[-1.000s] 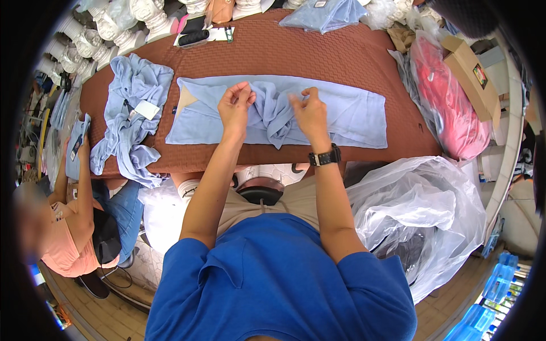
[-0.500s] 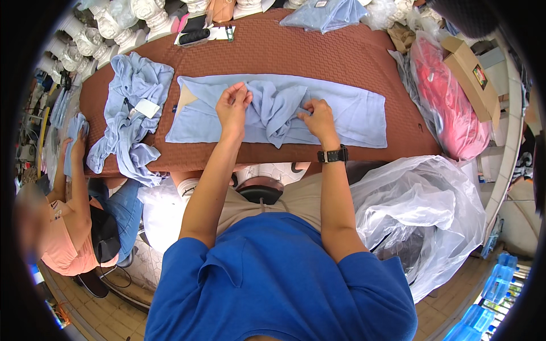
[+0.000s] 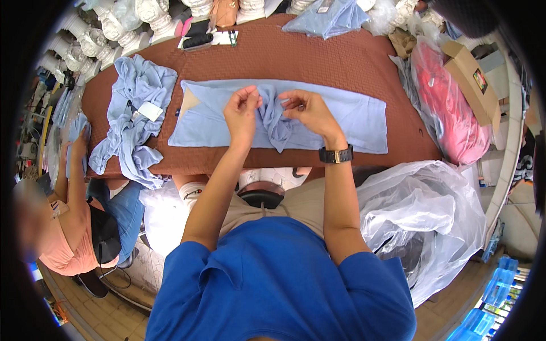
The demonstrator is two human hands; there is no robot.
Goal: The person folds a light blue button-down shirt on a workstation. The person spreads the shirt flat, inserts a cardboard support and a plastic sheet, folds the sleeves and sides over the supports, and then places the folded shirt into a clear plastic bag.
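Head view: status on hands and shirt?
Both hands, left and right, pinching bunched fabric mid-shirt. Shirt flat on table. Nothing in the way.

Bare brown cloth lay open beyond the flat shirt (image 3: 352, 116), so a hand could pass across the table (image 3: 318, 59) there. On the left a heap of blue garments (image 3: 133, 113) blocked the way. The far edge was crowded by a dark case (image 3: 198, 41) and a bagged shirt (image 3: 330, 17). To the right, a red bag (image 3: 446, 99) and a carton (image 3: 469, 79) hemmed the table's end; clear plastic (image 3: 421, 216) bulged below it.
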